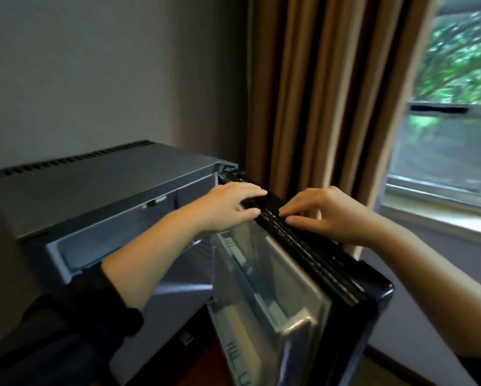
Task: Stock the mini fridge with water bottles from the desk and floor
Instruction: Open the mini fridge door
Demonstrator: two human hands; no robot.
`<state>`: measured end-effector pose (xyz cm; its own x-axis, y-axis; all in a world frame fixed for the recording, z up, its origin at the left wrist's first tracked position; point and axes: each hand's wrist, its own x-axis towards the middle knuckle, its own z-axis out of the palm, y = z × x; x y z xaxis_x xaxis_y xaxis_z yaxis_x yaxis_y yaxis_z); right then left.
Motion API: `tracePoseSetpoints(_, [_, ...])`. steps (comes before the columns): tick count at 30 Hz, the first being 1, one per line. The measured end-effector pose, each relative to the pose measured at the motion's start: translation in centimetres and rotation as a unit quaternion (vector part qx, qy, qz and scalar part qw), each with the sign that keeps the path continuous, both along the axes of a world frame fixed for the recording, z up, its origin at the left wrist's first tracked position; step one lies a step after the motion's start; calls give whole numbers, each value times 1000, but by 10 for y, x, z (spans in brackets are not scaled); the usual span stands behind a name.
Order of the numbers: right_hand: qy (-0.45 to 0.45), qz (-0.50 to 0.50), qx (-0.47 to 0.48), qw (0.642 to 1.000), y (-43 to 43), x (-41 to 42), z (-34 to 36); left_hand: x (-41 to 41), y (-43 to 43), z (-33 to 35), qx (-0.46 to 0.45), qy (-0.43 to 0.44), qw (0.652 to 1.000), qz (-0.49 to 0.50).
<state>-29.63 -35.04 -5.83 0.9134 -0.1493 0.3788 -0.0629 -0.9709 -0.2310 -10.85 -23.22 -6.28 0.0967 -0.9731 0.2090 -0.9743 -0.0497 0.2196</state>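
1. My left hand (pixel 228 207) and my right hand (pixel 317 213) both rest on the top edge of the mini fridge door (pixel 303 274). The door stands swung open, hinged at the fridge's right front corner.
2. Grip state: left fingers are curled over the top edge from the inner side, thumb along the liner, so it is closed on the door. Right fingertips (pixel 292 218) press down on the edge from the outer side. I cannot tell if that hand truly clamps or just rests there.
3. Key relation: the door's top edge runs from the hinge, far and left, toward me at lower right. Both hands sit on its hinge end, left hand nearer the hinge.
4. The mini fridge (pixel 94 190) body is left of the door, cavity opening just under my left forearm. The inside is mostly hidden.
5. Water bottles: none in view, so desk and floor stock lie somewhere off frame.
6. Judgement: door is open and nothing looks loaded. The next move needs a free hand and a turn away toward the bottles.
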Motion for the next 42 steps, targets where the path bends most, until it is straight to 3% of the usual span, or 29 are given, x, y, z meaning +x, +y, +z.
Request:
tracePoseSetpoints(5, [67,-57,-80,993,-28,-20,9,-7,-47,-8,-3,-31,999,-24])
tracePoseSetpoints(9, [109,-171,-142,969,-49,-21,10,-13,-76,-8,-23,-63,997,-29])
tracePoseSetpoints(19, [93,-330,-114,932,-118,9,-1,-15,-146,-8,8,-109,994,6])
tracePoseSetpoints(26, [40,-358,-13,933,-173,38,-8,-10,-188,-19,-20,-118,991,60])
tracePoseSetpoints(34, [34,-362,1,931,-207,74,-7,7,-220,-17,-8,-112,988,103])
tracePoseSetpoints(42, [77,-352,-92,928,-207,82,-8,15,-213,-6,-10,-2,995,96])
